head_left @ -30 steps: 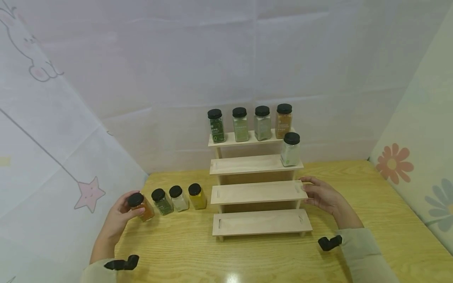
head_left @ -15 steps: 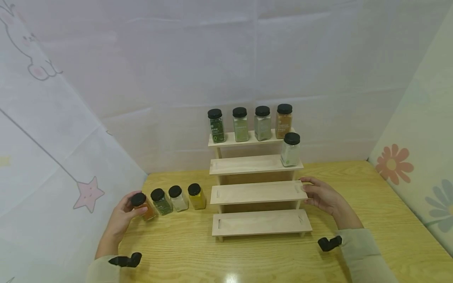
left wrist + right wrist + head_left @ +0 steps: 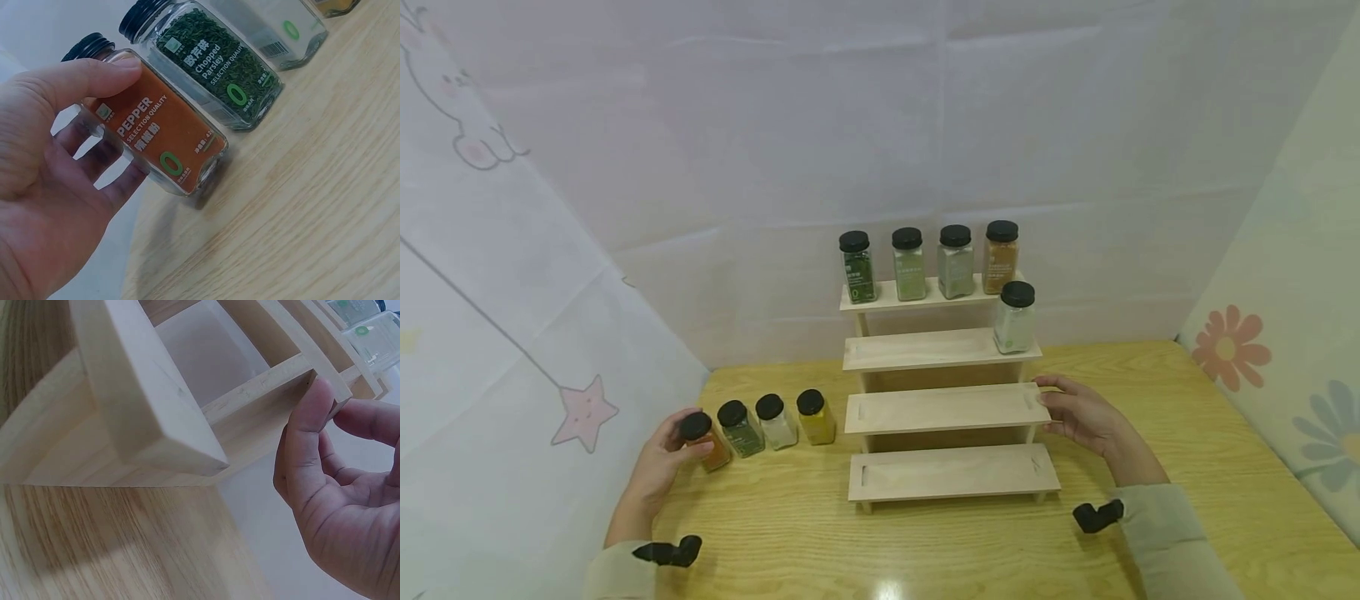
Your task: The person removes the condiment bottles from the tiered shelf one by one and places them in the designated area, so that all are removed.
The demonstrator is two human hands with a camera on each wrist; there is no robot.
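A wood-grained bench [image 3: 760, 542] carries everything. On it stands the pale wooden rack [image 3: 951, 410], its four tiers stepping up towards the back. At the rack's right end the right hand [image 3: 1088, 421] pinches the second tier from the bottom. Well to the rack's left, the left hand [image 3: 657, 464] has its grip around the upper part of a pepper jar [image 3: 159, 128], thumb across the front, fingers behind.

The parsley jar [image 3: 743, 436] sits just beside it on the rack side, so a sideways move could knock that one over. The hold is high, so the smooth walls might let the base swing or slip. A jerk from the right hand could shake the rack and topple the five jars [image 3: 957, 271] on its upper two tiers.

The pepper jar is squarish and clear-walled, with rust-orange contents, a ridged black lid [image 3: 92, 45], white lettering and, smallest, a green ring low on its front. Whether its base touches the bench, I cannot tell.
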